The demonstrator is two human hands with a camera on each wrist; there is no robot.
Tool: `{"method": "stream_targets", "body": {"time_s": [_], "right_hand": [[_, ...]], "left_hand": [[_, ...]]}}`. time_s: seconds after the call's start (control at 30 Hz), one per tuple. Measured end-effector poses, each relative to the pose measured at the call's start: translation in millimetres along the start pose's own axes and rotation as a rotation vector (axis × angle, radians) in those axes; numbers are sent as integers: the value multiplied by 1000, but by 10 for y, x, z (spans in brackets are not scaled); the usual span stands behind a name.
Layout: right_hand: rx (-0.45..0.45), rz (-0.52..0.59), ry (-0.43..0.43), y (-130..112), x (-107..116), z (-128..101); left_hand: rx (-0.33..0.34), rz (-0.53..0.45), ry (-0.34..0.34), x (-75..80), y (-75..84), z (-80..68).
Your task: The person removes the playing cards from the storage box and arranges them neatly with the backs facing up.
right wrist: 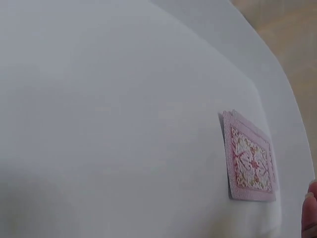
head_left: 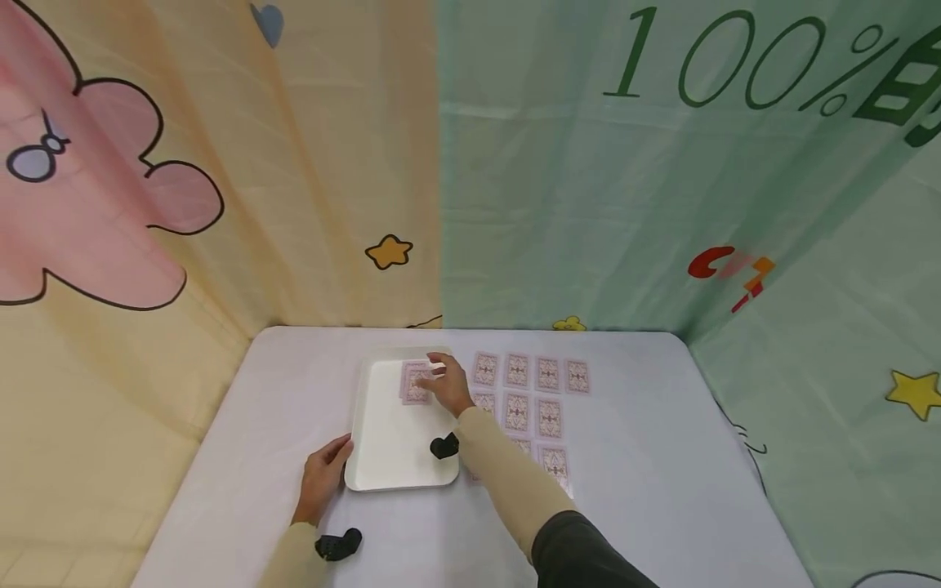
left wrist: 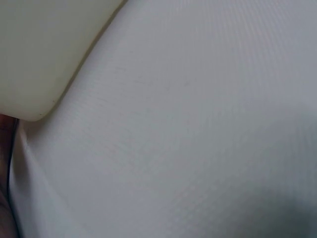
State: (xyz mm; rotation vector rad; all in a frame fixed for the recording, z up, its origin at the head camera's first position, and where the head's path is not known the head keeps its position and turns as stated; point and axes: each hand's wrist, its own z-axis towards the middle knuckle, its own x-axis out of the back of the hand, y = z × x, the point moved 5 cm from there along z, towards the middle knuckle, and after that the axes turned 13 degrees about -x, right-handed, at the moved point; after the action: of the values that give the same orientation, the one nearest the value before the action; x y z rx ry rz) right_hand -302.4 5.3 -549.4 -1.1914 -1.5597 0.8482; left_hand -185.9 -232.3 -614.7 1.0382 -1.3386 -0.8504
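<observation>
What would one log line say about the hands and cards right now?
left hand: touches tray edge | right hand: over card pile in tray | more cards: face down on table

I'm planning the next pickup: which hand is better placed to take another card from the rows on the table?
The right hand, probably. It is over the cards in the tray, right beside the rows of cards. The left hand rests at the tray's near left corner, with the tray between it and them.
</observation>
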Motion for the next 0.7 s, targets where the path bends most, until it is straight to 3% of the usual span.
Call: {"method": "stream_targets", "body": {"time_s": [0.37, 0.7], "right_hand": [[-110, 2, 110, 134, -245, 98], [-73, -93, 190, 290, -331, 226]], "left_hand": [[0, -3, 2, -8, -24, -2], [-5, -5, 2, 20, -29, 29]]}}
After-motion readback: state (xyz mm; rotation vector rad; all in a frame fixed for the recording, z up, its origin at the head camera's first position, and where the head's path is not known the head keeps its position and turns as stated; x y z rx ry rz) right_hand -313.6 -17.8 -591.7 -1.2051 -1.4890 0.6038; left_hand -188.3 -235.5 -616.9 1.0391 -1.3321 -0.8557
